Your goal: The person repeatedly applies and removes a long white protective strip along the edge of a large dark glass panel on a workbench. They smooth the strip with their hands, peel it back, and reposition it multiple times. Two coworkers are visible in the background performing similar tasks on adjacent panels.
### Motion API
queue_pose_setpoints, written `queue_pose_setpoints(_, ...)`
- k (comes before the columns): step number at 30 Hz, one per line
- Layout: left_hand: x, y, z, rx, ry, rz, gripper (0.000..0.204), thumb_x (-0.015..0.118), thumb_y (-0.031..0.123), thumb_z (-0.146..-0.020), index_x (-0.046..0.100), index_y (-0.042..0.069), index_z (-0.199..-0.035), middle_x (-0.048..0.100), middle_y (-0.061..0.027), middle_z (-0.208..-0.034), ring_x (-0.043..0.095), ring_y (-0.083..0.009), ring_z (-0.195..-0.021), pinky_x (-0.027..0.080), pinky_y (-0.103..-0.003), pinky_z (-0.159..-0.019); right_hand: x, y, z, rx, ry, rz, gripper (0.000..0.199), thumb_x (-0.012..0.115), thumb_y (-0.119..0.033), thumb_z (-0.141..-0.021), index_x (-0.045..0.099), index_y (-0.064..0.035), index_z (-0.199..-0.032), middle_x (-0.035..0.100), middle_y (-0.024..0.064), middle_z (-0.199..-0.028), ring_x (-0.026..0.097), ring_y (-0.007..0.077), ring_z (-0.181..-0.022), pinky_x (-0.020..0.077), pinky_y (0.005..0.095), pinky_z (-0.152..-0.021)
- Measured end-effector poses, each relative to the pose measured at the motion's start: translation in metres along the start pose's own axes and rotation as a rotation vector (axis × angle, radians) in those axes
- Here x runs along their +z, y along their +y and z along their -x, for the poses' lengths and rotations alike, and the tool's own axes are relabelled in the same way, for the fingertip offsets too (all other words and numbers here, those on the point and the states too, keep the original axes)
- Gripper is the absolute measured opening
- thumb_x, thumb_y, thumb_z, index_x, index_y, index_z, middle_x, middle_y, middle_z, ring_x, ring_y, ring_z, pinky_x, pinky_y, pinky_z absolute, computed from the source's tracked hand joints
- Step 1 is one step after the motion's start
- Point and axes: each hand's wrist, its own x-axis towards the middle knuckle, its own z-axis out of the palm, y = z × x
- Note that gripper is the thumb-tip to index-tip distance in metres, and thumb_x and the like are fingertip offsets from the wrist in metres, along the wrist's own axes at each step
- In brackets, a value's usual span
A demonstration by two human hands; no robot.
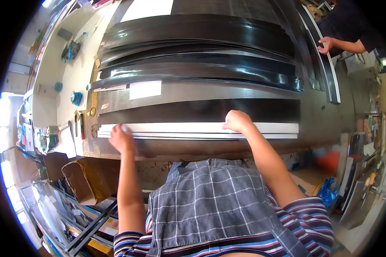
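Long white strips (pixel 188 127) lie side by side along the near edge of the table, running left to right. My left hand (pixel 122 138) is closed on them near their left end, its fingertips over the top strip. Farther right, my right hand (pixel 238 121) pinches the far edge of the top white strip, fingers curled. Just beyond is a flat, wide black strip (pixel 193 110), partly hidden behind my right hand. Past it, several glossy black strips (pixel 193 70) lie in a stack across the table.
A white sheet (pixel 145 90) lies by the stack. On the left, a pale side surface (pixel 60 100) holds a blue tape roll (pixel 76 98) and tools. At the far right, another person's hand (pixel 326 45) touches a long black-and-white strip (pixel 329 73). A cardboard box (pixel 83 182) stands below left.
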Motion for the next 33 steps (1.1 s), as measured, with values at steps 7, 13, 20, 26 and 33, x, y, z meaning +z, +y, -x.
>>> queue_pose_setpoints(7,-0.001,0.193,0.074,0.485,-0.384,0.427,0.021,0.066,0.022,-0.08,0.053,0.006,-0.074,0.057,-0.0117,-0.079,0.054,-0.0336,-0.082,0.043,-0.045,-0.075,-0.003,-0.001,0.001,-0.05,-0.001,-0.025,0.032,0.07,-0.034,-0.065,0.071,-0.006,-0.08,0.069,0.0138,-0.086,0.067,0.0305,-0.082,0.0534,0.0402,-0.073)
queue_pose_setpoints(13,-0.008,0.216,0.085,0.35,-0.31,0.344,0.033,0.069,0.033,-0.078,0.05,0.007,-0.07,0.055,-0.0108,-0.077,0.052,-0.0327,-0.081,0.041,-0.044,-0.074,-0.014,0.038,0.015,-0.072,-0.006,-0.059,0.032,0.069,-0.037,-0.067,0.07,-0.0063,-0.077,0.068,0.0149,-0.082,0.066,0.0309,-0.08,0.0529,0.0404,-0.072)
queue_pose_setpoints(20,0.014,0.204,0.086,0.308,-0.211,0.317,0.04,0.072,0.034,-0.076,0.045,0.006,-0.066,0.051,-0.0105,-0.071,0.05,-0.0328,-0.075,0.039,-0.044,-0.07,-0.054,0.241,0.041,-0.038,-0.217,-0.076,0.033,0.072,-0.034,-0.072,0.07,-0.0013,-0.077,0.066,0.0158,-0.075,0.063,0.0264,-0.069,0.0487,0.0396,-0.064)
queue_pose_setpoints(26,0.024,0.194,0.084,0.298,-0.167,0.322,0.041,0.073,0.031,-0.074,0.042,0.006,-0.063,0.049,-0.0099,-0.068,0.048,-0.0328,-0.073,0.038,-0.044,-0.068,-0.06,0.276,0.064,0.111,-0.154,-0.191,0.034,0.074,-0.032,-0.074,0.064,0.0001,-0.069,0.058,0.0111,-0.06,0.056,0.0198,-0.057,0.0426,0.0372,-0.055)
queue_pose_setpoints(33,0.013,0.257,0.113,0.44,-0.314,0.441,0.015,0.065,0.011,-0.069,0.051,0.006,-0.07,0.054,-0.0093,-0.069,0.054,-0.0307,-0.071,0.043,-0.042,-0.064,-0.056,0.273,0.064,0.109,-0.129,-0.15,0.036,0.075,-0.033,-0.07,0.068,0.0002,-0.08,0.065,0.0166,-0.073,0.062,0.0266,-0.068,0.0475,0.0386,-0.064)
